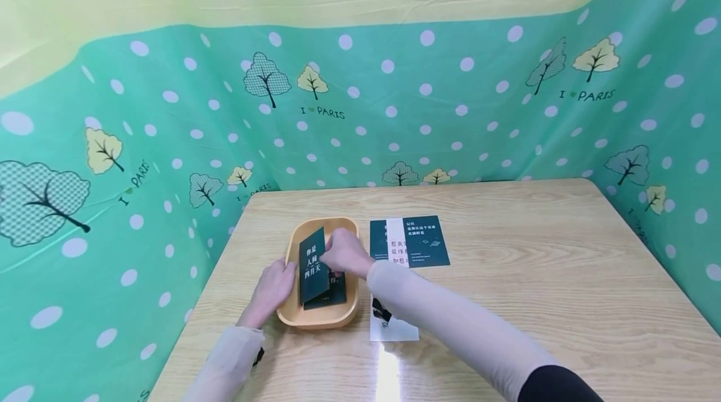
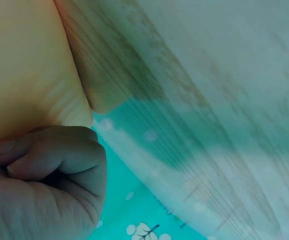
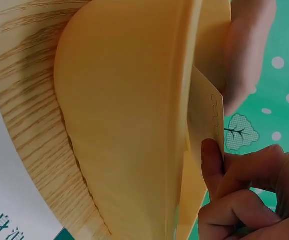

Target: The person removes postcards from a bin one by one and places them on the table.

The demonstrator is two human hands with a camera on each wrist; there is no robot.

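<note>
A yellow-orange plastic tray (image 1: 318, 325) with rounded corners stands on the left part of the table. My left hand (image 1: 274, 286) grips its left rim; in the left wrist view, the curled fingers (image 2: 54, 152) meet the tray wall (image 2: 24, 60). With thumb and fingers, my right hand (image 1: 346, 253) pinches the right edge of a dark green card (image 1: 313, 270) bearing white characters. That card stands tilted inside the tray, and its pale back (image 3: 204, 107) shows in the right wrist view. Beneath it another dark card (image 1: 333, 297) lies on the tray floor, partly covered.
Right of the tray, dark green cards (image 1: 426, 242) and a white card with characters (image 1: 397, 242) overlap on the wooden table (image 1: 535, 252). Another white card (image 1: 397, 331) lies nearer, partly under the right forearm. A green dotted cloth (image 1: 450, 89) hangs behind and at both sides.
</note>
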